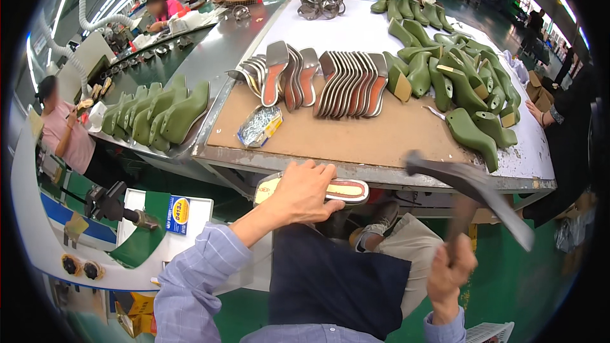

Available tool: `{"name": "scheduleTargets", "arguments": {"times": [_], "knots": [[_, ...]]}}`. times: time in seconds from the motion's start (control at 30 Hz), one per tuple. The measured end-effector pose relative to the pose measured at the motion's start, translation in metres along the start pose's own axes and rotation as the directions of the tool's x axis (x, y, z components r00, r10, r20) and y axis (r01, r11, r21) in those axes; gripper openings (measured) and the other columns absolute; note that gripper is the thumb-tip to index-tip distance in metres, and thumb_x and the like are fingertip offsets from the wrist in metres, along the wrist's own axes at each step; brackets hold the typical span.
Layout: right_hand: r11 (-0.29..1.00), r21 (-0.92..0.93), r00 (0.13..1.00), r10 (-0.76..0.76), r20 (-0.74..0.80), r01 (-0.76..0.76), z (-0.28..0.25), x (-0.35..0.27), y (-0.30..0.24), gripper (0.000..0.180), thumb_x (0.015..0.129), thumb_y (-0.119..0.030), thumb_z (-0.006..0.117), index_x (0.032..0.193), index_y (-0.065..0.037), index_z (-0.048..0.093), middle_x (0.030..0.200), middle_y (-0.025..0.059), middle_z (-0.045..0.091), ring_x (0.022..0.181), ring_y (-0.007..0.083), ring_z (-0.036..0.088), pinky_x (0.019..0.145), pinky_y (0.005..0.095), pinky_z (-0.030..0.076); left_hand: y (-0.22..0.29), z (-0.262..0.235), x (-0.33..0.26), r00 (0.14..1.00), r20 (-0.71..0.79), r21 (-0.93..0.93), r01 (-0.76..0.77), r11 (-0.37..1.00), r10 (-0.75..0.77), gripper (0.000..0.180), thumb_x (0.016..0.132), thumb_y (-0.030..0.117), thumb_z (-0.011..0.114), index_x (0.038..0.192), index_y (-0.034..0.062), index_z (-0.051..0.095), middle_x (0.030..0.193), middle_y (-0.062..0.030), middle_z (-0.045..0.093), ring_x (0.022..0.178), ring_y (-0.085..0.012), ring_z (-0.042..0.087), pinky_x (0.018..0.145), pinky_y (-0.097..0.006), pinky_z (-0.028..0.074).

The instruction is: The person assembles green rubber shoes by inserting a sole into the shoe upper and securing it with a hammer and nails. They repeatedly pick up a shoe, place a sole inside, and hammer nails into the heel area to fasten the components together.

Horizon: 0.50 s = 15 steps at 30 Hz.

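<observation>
The left hand is pressing down with a closed grip on a shoe sole, its fingers curled over the sole's middle, and the sole is lying flat just below the front edge of the worktop, above the dark apron covering the person's lap. The right hand is gripping the handle of a hammer tight in a fist; the hammer is blurred and tilted, its head hanging over the worktop's front edge, to the right of the sole and clear of it. Farther back on the brown board of the worktop, a fanned row of soles is standing on edge, a small shiny packet is lying near the left corner, and green shoe lasts are crowding the right side
</observation>
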State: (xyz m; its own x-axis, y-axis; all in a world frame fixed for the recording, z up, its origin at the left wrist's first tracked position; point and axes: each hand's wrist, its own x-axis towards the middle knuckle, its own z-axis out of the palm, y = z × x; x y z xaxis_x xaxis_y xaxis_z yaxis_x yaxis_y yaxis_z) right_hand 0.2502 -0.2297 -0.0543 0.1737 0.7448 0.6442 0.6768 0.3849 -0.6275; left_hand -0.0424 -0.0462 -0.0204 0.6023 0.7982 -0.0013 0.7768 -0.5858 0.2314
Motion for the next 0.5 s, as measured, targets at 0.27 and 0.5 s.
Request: {"name": "scheduleTargets", "arguments": {"times": [0.27,0.5], "knots": [[0.997,-0.076,0.969,0.051,0.243,-0.034,0.045,-0.01,0.001,0.03,0.089,0.004,0.069,0.117,-0.005,0.064,0.076,0.0146,0.061,0.058,0.0321,0.055,0.053,0.0378,0.045,-0.003,0.001,0.004,0.999,-0.039,-0.029,-0.034,0.999,0.033,0.054,0.082,0.048,0.076,0.111,0.0036,0.063,0.097,-0.0171,0.069,0.1,-0.035,0.064,0.087,-0.048,0.046],[0.975,0.179,0.991,-0.137,0.0,0.135,0.016,-0.008,-0.007,0.036,0.098,0.002,0.061,0.132,-0.007,0.059,0.08,0.0061,0.057,0.06,0.017,0.05,0.055,0.0299,0.044,0.002,0.001,0.004,0.999,-0.031,0.003,-0.016,1.0,0.016,0.054,0.082,0.048,0.076,0.11,0.0036,0.063,0.097,-0.0168,0.069,0.1,-0.0345,0.064,0.088,-0.048,0.046]]}}
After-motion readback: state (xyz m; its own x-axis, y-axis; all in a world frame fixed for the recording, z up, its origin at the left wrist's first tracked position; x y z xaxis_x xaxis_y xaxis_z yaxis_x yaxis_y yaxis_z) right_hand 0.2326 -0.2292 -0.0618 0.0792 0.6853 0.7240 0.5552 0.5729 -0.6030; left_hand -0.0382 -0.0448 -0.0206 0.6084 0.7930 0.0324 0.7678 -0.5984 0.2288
